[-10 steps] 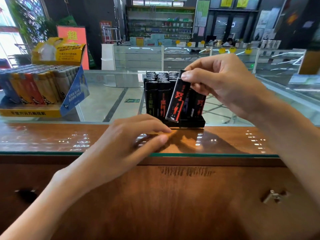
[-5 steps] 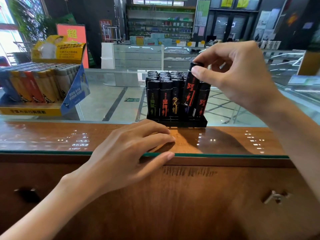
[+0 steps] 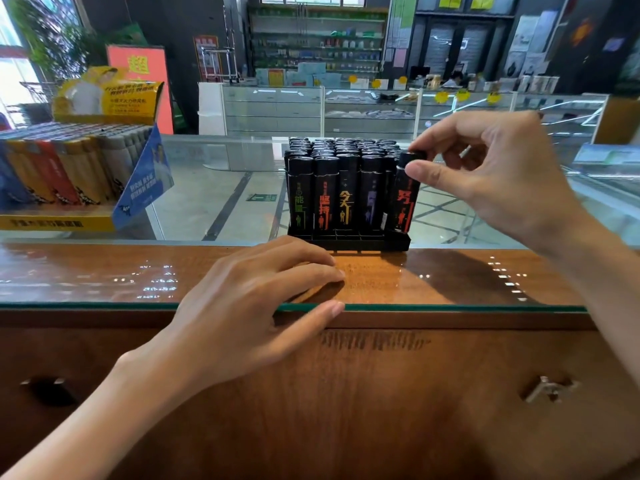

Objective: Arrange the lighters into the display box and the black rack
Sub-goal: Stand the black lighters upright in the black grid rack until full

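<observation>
A black rack [image 3: 349,243] stands on the glass-topped wooden counter, filled with several upright black lighters [image 3: 325,192] bearing coloured characters. My right hand [image 3: 491,181] pinches the top of a black lighter with red print [image 3: 403,202], which stands slightly tilted in the rack's front right slot. My left hand [image 3: 249,306] rests flat on the counter in front of the rack, fingers straight, thumb over the glass edge. At the far left sits the yellow and blue display box [image 3: 69,216] holding rows of coloured lighters [image 3: 59,168].
The counter's glass edge [image 3: 450,308] runs across the middle, with wooden drawer fronts below it. Beyond the rack the counter top is clear glass over the shop floor. Shelves and glass cabinets fill the background.
My right hand has carried the red-printed lighter from mid-front of the rack to the front right corner slot and lowered it in. My left hand has stayed put.
</observation>
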Available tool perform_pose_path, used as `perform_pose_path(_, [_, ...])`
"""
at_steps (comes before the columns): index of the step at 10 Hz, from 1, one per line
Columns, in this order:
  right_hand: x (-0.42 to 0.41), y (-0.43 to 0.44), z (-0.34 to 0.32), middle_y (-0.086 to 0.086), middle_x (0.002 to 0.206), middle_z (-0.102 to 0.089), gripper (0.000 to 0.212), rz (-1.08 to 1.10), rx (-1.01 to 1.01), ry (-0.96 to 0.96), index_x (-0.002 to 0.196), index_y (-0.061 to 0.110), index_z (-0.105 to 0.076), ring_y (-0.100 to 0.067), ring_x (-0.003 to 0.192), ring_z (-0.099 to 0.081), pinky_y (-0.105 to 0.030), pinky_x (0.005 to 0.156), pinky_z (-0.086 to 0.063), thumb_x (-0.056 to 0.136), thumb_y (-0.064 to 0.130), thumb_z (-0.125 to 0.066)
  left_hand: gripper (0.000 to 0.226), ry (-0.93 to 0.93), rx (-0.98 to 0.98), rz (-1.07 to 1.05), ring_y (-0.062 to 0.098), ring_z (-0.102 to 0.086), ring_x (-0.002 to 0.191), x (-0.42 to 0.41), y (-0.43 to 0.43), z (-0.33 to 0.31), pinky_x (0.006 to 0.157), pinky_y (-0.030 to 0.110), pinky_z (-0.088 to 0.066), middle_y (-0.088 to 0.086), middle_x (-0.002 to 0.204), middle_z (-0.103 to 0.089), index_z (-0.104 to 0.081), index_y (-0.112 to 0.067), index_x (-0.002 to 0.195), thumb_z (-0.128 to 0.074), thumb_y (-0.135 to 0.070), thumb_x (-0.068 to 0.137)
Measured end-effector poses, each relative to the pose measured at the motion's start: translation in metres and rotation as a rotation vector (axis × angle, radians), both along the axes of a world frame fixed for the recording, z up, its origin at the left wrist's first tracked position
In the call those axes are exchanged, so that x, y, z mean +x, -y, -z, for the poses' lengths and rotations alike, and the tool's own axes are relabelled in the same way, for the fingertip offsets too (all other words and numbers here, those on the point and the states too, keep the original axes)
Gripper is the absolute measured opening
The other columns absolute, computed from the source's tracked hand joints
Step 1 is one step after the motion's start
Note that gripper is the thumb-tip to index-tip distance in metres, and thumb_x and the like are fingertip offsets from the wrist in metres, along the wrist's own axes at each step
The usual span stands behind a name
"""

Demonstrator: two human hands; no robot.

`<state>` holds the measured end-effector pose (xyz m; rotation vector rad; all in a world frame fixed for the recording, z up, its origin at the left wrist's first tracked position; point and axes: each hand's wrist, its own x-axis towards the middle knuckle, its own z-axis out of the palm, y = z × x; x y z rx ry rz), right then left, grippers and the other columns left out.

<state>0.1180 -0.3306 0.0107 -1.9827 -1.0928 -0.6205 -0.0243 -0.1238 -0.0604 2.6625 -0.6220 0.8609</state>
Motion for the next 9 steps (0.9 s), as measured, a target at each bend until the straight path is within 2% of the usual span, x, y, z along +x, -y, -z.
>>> perform_pose_path(3, [-0.003,-0.006,0.005,0.016,0.076,-0.061,0.021,0.050,-0.037,0.093,0.095,0.018,-0.071,-0.010,0.063,-0.049,-0.011,0.061,-0.038,0.077,0.027,-0.075,0.033,-0.006,-0.006,-0.006,0.010,-0.063,0.099,-0.001,0.001,-0.001,0.075,0.034,-0.054,-0.003,0.110,-0.065,-0.071,-0.015,0.108,-0.055,-0.038,0.090])
perform_pose_path(4, [-0.004,-0.005,0.009,0.014,0.076,-0.060,0.023,0.067,-0.039,0.114,0.098,0.017,-0.072,-0.006,0.062,-0.045,-0.009,0.059,-0.034,0.077,0.027,-0.075,0.032,-0.008,-0.008,-0.006,0.010,-0.064,0.099,-0.001,0.001,-0.001,0.075,0.034,-0.054,-0.003,0.109,-0.066,-0.071,-0.016,0.107,-0.055,-0.038,0.090])
perform_pose_path(5, [-0.004,-0.004,0.013,0.009,0.079,-0.063,0.025,0.082,0.005,0.118,0.099,0.015,-0.072,-0.003,0.063,-0.044,-0.009,0.060,-0.034,0.076,0.024,-0.076,0.032,-0.012,-0.014,-0.008,0.010,-0.063,0.099,-0.001,0.001,-0.001,0.075,0.035,-0.054,-0.004,0.110,-0.066,-0.071,-0.016,0.107,-0.056,-0.038,0.090])
perform_pose_path(7, [-0.005,-0.004,0.018,0.003,0.088,-0.067,0.027,0.113,0.030,0.142,0.101,0.014,-0.071,-0.009,0.066,-0.049,-0.010,0.061,-0.036,0.076,0.023,-0.076,0.032,-0.007,-0.007,-0.004,0.009,-0.063,0.099,0.000,0.001,-0.001,0.075,0.034,-0.054,-0.004,0.109,-0.066,-0.071,-0.017,0.108,-0.055,-0.038,0.090])
perform_pose_path(9, [-0.004,-0.004,0.019,0.005,0.087,-0.065,0.028,0.135,0.033,0.153,0.101,0.014,-0.070,0.001,0.068,-0.047,-0.007,0.061,-0.036,0.076,0.024,-0.076,0.032,0.001,-0.006,0.001,0.009,-0.063,0.099,0.000,0.001,-0.001,0.074,0.034,-0.055,-0.004,0.109,-0.066,-0.071,-0.016,0.107,-0.055,-0.038,0.090])
